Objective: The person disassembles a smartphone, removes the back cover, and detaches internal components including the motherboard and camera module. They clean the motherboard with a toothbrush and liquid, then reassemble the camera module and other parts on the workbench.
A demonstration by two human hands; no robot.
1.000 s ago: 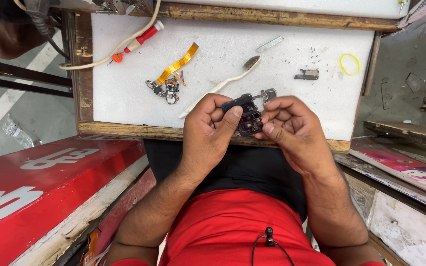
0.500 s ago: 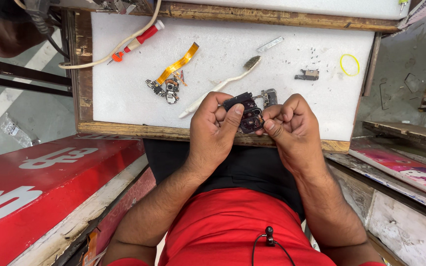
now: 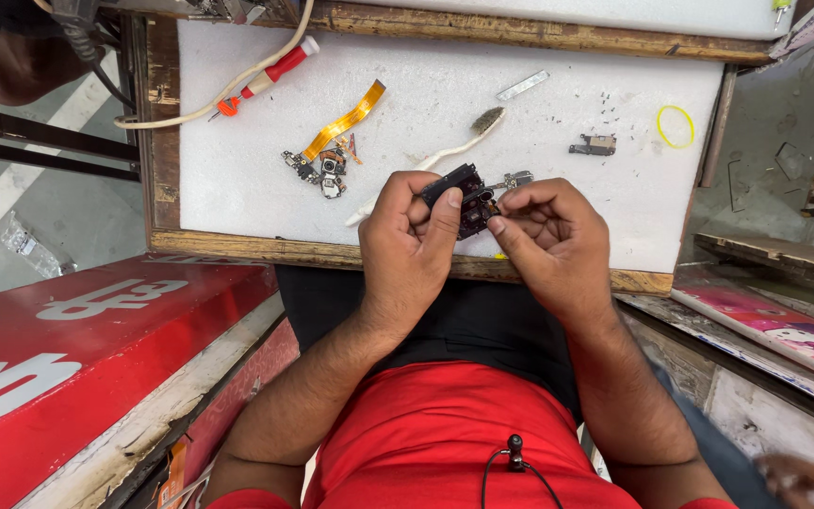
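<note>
Black camera module [image 3: 463, 200] pinched by curled left hand [image 3: 412, 236]; right hand [image 3: 553, 236] fingertips touch it.

Both hands [image 3: 482, 236] together, fingers [image 3: 506, 231] pinched.

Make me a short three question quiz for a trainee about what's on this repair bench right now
1. True or false: both hands grip the small black part.
2. Which lies farthest to the right on the white mat? A) yellow ring B) orange flex cable C) red-handled tool
3. What lies just beyond the left hand, bristles pointing away?

Key: 1 true, with the right hand pinching its edge; 2 A; 3 the white brush.
</note>
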